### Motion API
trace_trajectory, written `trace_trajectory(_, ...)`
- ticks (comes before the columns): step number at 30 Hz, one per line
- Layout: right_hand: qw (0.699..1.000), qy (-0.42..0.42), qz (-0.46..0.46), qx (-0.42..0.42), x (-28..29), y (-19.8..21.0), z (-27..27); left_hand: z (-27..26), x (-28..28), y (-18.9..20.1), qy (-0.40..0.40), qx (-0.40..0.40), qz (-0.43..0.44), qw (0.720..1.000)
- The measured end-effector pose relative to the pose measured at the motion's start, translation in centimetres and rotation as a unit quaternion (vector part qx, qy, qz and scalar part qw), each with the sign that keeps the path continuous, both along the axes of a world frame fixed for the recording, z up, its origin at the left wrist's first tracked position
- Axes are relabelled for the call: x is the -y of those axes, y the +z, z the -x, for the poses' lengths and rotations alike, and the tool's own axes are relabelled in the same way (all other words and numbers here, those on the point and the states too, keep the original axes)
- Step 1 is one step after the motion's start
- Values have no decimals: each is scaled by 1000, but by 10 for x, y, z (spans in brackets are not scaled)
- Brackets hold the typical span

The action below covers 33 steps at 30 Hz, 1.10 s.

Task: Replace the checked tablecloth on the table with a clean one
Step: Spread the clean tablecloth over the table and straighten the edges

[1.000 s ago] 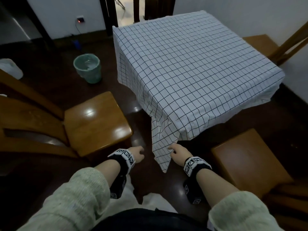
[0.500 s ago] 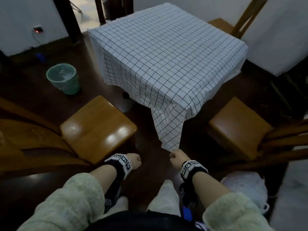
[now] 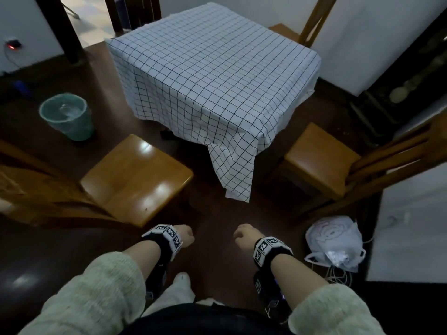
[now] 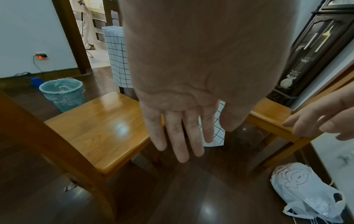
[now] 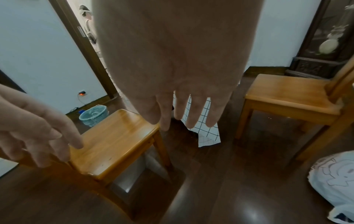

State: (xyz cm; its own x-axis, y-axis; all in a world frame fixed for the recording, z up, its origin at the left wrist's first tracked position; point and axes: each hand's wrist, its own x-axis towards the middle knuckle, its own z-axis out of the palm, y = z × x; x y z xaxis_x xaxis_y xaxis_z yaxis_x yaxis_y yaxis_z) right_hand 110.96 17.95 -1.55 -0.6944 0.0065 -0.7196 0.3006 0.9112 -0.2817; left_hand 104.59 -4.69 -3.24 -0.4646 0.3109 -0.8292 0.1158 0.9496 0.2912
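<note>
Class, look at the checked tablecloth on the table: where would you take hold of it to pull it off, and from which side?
Probably the hanging corner of the checked tablecloth, approached from the person's side, between the two chairs. It droops free below the table edge as a loose flap, easy to pinch. Both the left hand and the right hand are empty and nearest to it.

A teal waste bin with a plastic liner stands on the dark wooden floor, near a wooden chair with a glossy seat. A second wooden chair stands to the right, and a white plastic bag printed with a cartoon figure lies on the floor just beside it. A dark pendulum clock case stands against the wall.
</note>
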Motion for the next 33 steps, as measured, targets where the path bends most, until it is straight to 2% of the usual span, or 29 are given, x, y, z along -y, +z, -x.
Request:
trace_trajectory(9,998,-53,12,16,-15,-3,-50,-36,-13,3,-3,-10,-9,1000)
trace_trajectory(17,999,-26,15,40,2,-14,-73,-78,-4,-10,-2,-19,-5,1000)
trace_trajectory(22,998,17,38,40,35,-14,-65,-92,17,-2,-14,-35,9,999)
trace_trajectory(27,995,69,47,56,79,-14,-53,-94,55,2,23,-34,6,999)
trace_trajectory(33,992,118,18,48,161,-9,-35,-97,137,8,64,-50,-6,997)
